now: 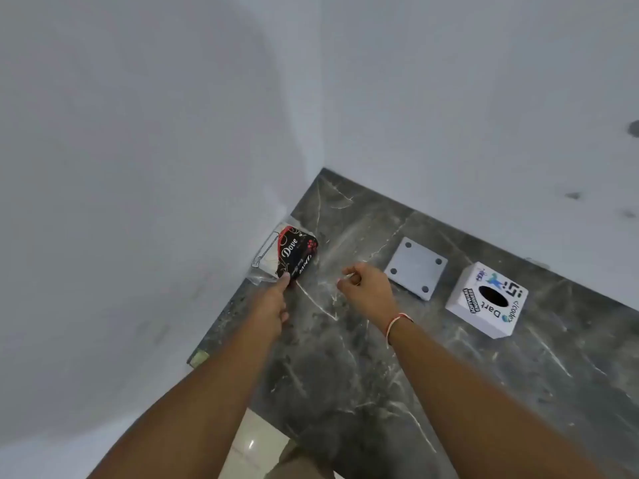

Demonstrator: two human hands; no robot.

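A dark red and black Dove packet in clear plastic wrap lies on the dark marble counter, close to the left wall. My left hand reaches to the packet's near edge and its thumb and fingers pinch the wrap there. My right hand hovers just to the right of the packet, fingers curled, pinching something small and pale that looks like a bit of clear wrap. A red and white thread band sits on my right wrist.
A grey square plate with four holes leans near the back wall. A white cube box with stickers and a round black hole stands to its right. White walls close the corner; pale floor tile shows below the counter edge.
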